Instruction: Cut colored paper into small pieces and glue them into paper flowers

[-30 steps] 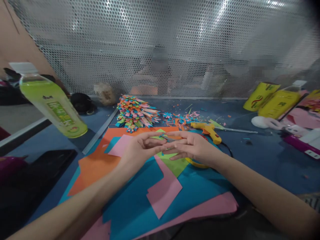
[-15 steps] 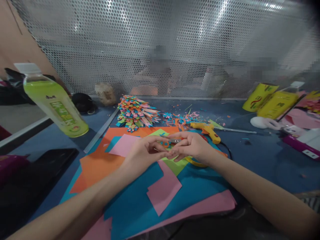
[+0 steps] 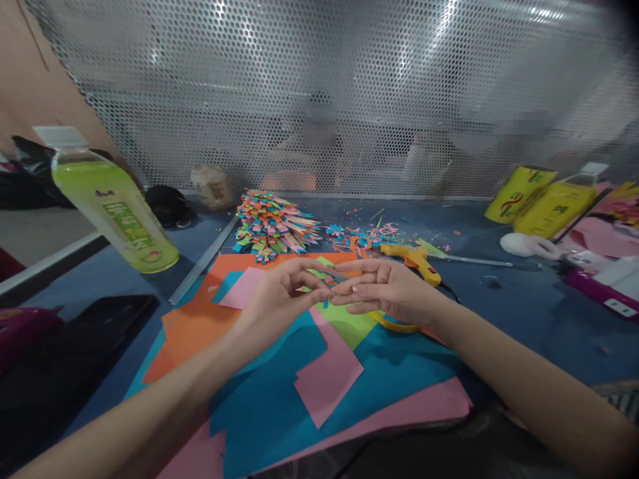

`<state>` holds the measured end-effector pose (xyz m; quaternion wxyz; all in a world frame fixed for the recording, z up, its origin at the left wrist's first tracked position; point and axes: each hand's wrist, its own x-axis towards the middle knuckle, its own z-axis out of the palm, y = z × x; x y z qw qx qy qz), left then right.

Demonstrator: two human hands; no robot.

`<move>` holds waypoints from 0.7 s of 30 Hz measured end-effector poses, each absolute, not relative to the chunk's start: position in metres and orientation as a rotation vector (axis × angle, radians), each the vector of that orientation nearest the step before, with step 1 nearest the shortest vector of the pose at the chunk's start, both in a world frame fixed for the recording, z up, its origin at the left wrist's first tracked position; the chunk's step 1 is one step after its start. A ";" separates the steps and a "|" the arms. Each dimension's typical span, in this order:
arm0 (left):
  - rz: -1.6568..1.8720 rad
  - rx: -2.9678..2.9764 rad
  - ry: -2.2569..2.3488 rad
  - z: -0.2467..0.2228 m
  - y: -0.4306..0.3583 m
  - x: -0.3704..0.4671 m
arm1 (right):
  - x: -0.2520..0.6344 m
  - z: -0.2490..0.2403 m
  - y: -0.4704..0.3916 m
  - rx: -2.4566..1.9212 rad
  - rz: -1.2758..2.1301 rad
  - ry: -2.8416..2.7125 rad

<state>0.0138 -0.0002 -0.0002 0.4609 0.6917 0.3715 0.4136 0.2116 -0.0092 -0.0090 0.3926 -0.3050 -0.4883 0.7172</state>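
At the table's left side, a bottle of green drink leans outward in my view, with a flat black object nearer me. A clear ruler-like strip slants toward the far edge. Next, near that far edge, sits a cone layered with pointed, many-coloured paper scraps.

In front of it, coloured sheets overlap toward the table's near edge: orange, blue, pink and green. Above them my left hand reaches in, thumb and fingers curled to a narrow pinch on a small paper piece, blue and orange, mostly hidden. A slim grey item crosses behind it; I cannot tell what it is. My right hand meets it from the other side, fingers nearly straight, tips at the piece; I cannot tell whether they grip.

To handle this well, I judge, I should let the left fingertips steady the paper lightly by its edge and let the right make only small moves, since a hard squeeze could crease it. Lifting my right fingers a little would give a clearer sight of the piece.

Further right, a yellow loop lies partly under my wrist, and a yellow glue gun rests beyond my knuckles; its nozzle may be hot, so I should keep my fingers clear.
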 end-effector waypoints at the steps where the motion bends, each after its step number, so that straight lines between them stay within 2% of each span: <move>1: 1.042 1.691 0.920 0.001 0.000 0.013 | 0.213 -0.009 -0.009 -0.762 1.812 -1.238; 8: 1.192 1.632 0.926 0.000 0.001 0.012 | 0.215 -0.008 -0.007 -0.768 1.788 -1.183; 21: 1.238 2.505 0.908 -0.016 -0.004 0.022 | 0.196 -0.015 -0.013 -0.783 1.916 -1.061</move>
